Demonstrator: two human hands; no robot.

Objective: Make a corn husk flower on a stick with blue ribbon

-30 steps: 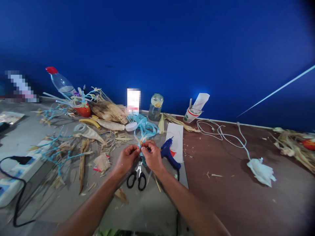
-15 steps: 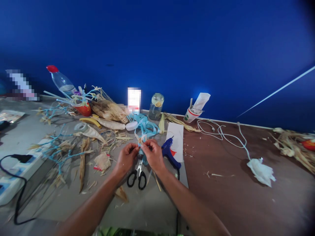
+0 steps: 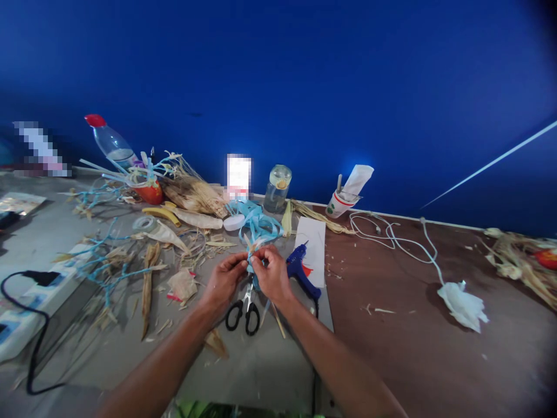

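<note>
Both hands pinch a blue ribbon [image 3: 257, 229] just above the surface [image 3: 270, 366]. The left hand [image 3: 225, 280] and the right hand [image 3: 273, 274] almost touch. Black scissors [image 3: 244, 310] lie under them, and a blue glue gun [image 3: 300, 270] sits just beside the right hand.
</note>
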